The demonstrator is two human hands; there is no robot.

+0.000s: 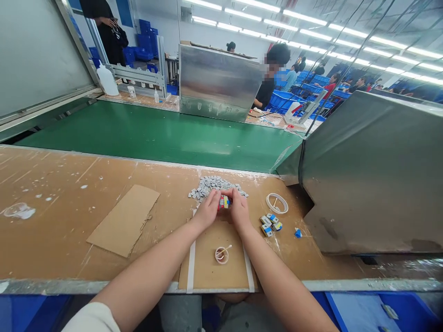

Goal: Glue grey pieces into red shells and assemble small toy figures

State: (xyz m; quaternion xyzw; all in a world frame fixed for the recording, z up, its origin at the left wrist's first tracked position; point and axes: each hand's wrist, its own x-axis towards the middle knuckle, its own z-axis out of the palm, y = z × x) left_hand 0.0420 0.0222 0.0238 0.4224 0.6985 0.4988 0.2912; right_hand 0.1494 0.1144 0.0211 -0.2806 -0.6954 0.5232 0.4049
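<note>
The left hand [206,211] and the right hand [240,210] meet over the bench [58,207], their grip closed from both sides on a small coloured block [224,202]. Red, blue and yellow show on the block between the hands; its ends are covered by fingers, and which fingertips press on it is too small and blurred to tell. Just beyond the grip lies a heap of small grey pieces [212,183], its near edge partly hidden by the hands

Nearer the body than the grip, a small round cup [221,255] with a white-tipped stick [226,249] in it stands on a cardboard sheet [211,276] with white strips along its sides; the forearms cover part of the sheet, and what the cup contains is unclear. Right of the grip are a white ring [277,203], a cluster of blocks [271,224] with blue and pale faces, and a small blue piece [298,233] whose shape is hard to read. Left of the grip lies a loose piece of cardboard [124,221] with a ragged edge. Beyond the bench runs a green surface [155,138], its far side partly blocked by a metal panel [218,80]; the blue bin [391,311] below right is cut off by the frame
</note>
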